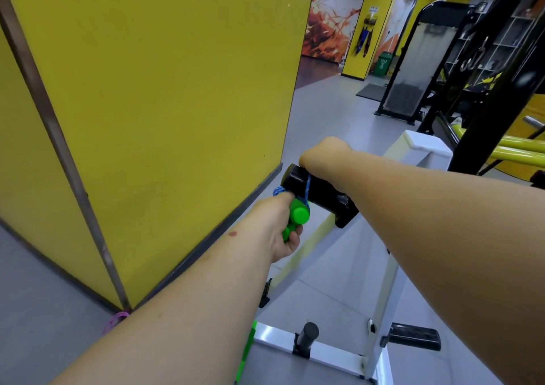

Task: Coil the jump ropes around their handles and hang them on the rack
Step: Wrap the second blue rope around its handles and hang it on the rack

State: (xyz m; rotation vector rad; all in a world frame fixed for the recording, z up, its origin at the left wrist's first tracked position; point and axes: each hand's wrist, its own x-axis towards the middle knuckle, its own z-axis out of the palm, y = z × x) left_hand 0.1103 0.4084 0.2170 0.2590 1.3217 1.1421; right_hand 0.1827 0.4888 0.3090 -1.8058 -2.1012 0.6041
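Observation:
My left hand [280, 231] grips the green handles [296, 219] of a jump rope, held just in front of a thick black peg [318, 191] on the white rack [383, 290]. The blue rope [307, 188] runs up from the handles and over the peg, with a blue bunch [278, 191] showing above my left knuckles. My right hand [324, 151] reaches over the far side of the peg; its fingers are hidden behind the wrist and the peg. A pink rope [116, 319] lies on the floor at the corner of the yellow wall.
A yellow wall [162, 104] with a metal strip stands close on the left. The rack has smaller black pegs [308, 336] lower down and a green piece [247, 352] at its base. Black and yellow gym machines [486, 104] fill the right; grey floor lies beyond.

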